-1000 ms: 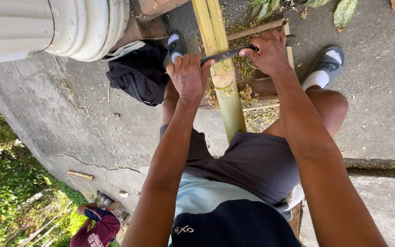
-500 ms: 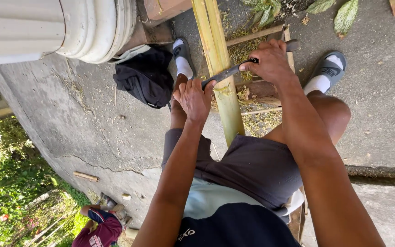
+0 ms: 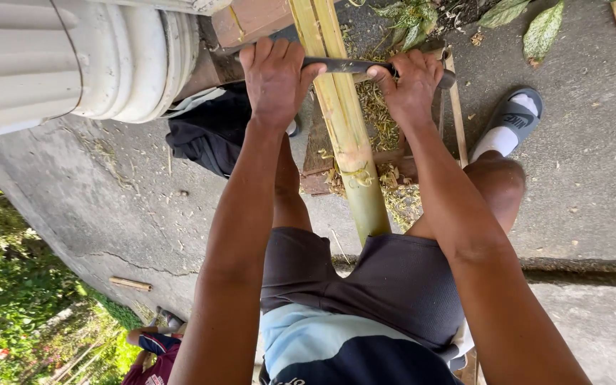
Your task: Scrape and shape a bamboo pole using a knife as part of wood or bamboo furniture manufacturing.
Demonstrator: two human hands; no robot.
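Note:
A long yellow-green bamboo pole (image 3: 347,135) runs from between my knees up and away over the concrete. A dark metal blade (image 3: 347,66) lies across it near the top of the view. My left hand (image 3: 274,75) grips one end of the blade, left of the pole. My right hand (image 3: 409,82) grips the other end, right of the pole. Both arms are stretched out forward. Pale bamboo shavings (image 3: 379,107) lie beside the pole.
A white fluted column base (image 3: 73,64) stands at the upper left, with a black cloth (image 3: 208,135) on the concrete beside it. My right foot wears a grey slide and white sock (image 3: 511,121). A person (image 3: 155,353) is down at the lower left among green plants.
Both hands and the blade have moved forward along the pole, away from my body, and my arms are now more extended. The view has shifted closer to the column.

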